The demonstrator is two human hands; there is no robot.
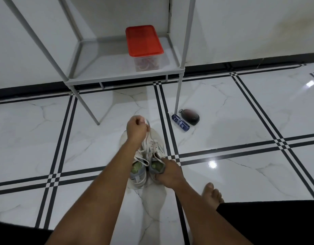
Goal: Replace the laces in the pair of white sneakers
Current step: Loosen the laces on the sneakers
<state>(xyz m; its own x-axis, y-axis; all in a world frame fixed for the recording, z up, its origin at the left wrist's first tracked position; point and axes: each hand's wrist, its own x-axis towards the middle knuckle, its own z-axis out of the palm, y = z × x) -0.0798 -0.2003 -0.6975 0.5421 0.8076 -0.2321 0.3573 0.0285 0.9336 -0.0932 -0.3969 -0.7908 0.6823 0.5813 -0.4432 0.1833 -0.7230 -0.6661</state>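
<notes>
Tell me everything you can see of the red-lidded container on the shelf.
The container is a rectangular box with clear, plastic-looking walls and a red lid with rounded corners, shut on top. It stands upright on the grey rack's low shelf, towards its right side. Reddish and pale curled things show blurrily through the walls; what they are cannot be told. Neither hand touches it.

The 2 sneakers (147,156) stand side by side on the floor (241,121), touching, with both hands on them. At 12 o'clock a rack leg (85,105) comes down near the left hand (136,128), and the shelf (117,78) above carries a red-lidded box (144,41). At 1 o'clock a blue bottle (180,122) and a dark brush (190,116) lie beside another leg (178,92). At 4 o'clock a bare foot (212,196) rests near the right hand (168,174). Open tile lies at 9 and 3 o'clock.
</notes>
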